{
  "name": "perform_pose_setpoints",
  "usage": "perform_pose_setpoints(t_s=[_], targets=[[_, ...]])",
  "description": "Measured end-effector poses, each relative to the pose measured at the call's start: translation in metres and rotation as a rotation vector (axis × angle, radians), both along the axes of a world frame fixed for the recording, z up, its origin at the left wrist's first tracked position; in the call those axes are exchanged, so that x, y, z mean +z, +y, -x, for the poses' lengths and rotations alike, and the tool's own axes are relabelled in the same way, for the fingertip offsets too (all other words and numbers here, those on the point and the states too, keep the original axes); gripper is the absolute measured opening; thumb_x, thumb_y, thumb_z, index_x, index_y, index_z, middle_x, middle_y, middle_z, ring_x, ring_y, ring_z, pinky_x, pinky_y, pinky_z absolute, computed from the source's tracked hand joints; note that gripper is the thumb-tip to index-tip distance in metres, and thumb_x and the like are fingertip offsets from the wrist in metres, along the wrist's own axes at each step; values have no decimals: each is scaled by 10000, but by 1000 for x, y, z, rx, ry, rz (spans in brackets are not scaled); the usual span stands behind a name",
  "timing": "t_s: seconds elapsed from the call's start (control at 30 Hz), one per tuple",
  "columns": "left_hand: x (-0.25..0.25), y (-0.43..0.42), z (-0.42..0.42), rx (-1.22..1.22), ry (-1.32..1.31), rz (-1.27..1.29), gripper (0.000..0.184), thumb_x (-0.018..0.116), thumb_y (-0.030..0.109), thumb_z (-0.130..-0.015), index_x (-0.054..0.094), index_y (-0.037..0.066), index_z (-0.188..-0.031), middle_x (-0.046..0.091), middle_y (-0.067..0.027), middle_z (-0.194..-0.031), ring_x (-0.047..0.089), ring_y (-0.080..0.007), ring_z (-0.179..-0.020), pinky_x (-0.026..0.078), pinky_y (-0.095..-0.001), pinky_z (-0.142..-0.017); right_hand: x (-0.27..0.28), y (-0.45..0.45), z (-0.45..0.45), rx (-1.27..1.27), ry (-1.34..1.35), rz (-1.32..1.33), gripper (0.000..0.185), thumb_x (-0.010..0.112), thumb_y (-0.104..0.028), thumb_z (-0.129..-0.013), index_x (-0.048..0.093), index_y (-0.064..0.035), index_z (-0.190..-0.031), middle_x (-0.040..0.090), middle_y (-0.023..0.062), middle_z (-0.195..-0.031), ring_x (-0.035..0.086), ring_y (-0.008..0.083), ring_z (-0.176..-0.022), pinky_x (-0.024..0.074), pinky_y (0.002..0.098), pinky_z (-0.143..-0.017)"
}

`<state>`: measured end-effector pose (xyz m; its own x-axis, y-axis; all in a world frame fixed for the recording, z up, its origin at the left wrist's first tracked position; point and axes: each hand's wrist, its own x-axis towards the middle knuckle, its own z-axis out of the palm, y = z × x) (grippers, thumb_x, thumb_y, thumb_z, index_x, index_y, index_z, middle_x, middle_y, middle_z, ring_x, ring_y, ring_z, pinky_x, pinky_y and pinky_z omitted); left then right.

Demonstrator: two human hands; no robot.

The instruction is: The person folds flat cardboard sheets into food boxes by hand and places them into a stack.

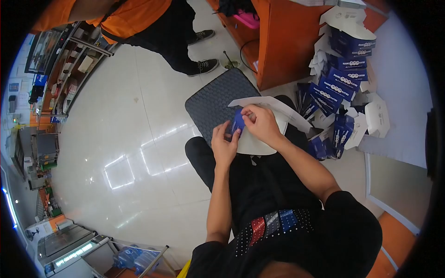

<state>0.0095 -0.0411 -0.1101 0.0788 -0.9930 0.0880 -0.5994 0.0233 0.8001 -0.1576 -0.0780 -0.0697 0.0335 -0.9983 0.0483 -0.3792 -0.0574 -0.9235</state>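
My left hand [225, 142] pinches the lower left edge of a small blue piece [238, 121], which looks like part of a folded carton. On its right side, my right hand [262, 124] has its fingers closed at the upper edge of that piece. A white card flap [282, 109] extends from behind my right hand toward the right. Below the hands lies a white flat surface [254, 144] over my lap. Just beyond them is a dark woven-textured seat [218, 99].
At the right, a large pile of blue and white folded cartons [334, 88] leans by an orange cabinet [283, 41]. Another person [157, 37] in orange and black stands at the top. Shelves [69, 69] line the left; water bottles [134, 257] sit at the lower left.
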Motion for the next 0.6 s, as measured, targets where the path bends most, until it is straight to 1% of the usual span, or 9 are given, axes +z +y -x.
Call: perform_pose_setpoints(t_s=[0.03,0.1,0.17,0.2,0.23,0.3,0.33,0.5,0.6], targets=[[-9,-4,-3,-64,-66,72,413,751,147,-907,658,5,-1284,718,-164,-1086,705,-233,-926,542,-308,-842,-2,1,4,25,-9,14,140,678,-37,-849,690,23,-975,731,188,-904,727,305,-816,564,401,-718],[-21,-9,-4,-98,108,-32,432,748,157,-910,647,-8,-1297,716,-171,-1088,698,-250,-962,531,-326,-892,-5,4,11,69,-25,39,135,665,-32,-852,689,28,-971,726,193,-907,722,330,-820,563,410,-725],[-25,-8,-2,-123,242,-150,450,739,158,-916,631,-21,-1314,715,-181,-1094,695,-265,-991,523,-343,-927,0,8,18,94,58,107,139,655,-20,-852,688,29,-978,719,198,-928,712,359,-827,562,416,-738],[-17,-7,0,-127,289,-209,458,731,155,-920,620,-28,-1325,715,-186,-1099,696,-273,-1002,520,-351,-938,5,10,20,110,100,141,142,649,-14,-852,687,30,-982,715,201,-938,707,373,-830,561,419,-745],[-10,-7,3,-131,336,-267,466,724,151,-924,609,-35,-1336,715,-192,-1104,696,-280,-1013,518,-359,-949,7,12,21,99,144,203,149,661,-10,-856,690,31,-996,717,189,-927,713,340,-802,565,394,-719],[6,-1,11,-107,192,-141,425,693,157,-939,617,-32,-1312,701,-223,-1128,692,-351,-1039,526,-403,-930,12,16,22,83,230,325,164,685,0,-865,696,34,-1025,722,166,-905,725,273,-745,572,344,-667],[14,4,15,-93,119,-79,406,677,159,-946,620,-31,-1300,694,-239,-1140,689,-387,-1052,531,-426,-920,16,18,21,69,218,324,162,684,2,-865,696,33,-1024,722,167,-916,725,277,-747,572,343,-664],[45,19,26,-49,5,-10,331,612,145,-981,624,-26,-1265,679,-249,-1109,677,-422,-1007,534,-458,-874,30,30,22,38,150,263,158,682,11,-866,695,28,-1022,721,174,-948,726,298,-760,573,347,-650],[51,23,27,-52,-36,18,327,607,154,-984,621,-18,-1261,675,-242,-1114,678,-421,-987,541,-462,-847,38,38,26,49,214,279,165,670,-32,-865,674,14,-1023,705,194,-955,701,373,-839,568,434,-722]])
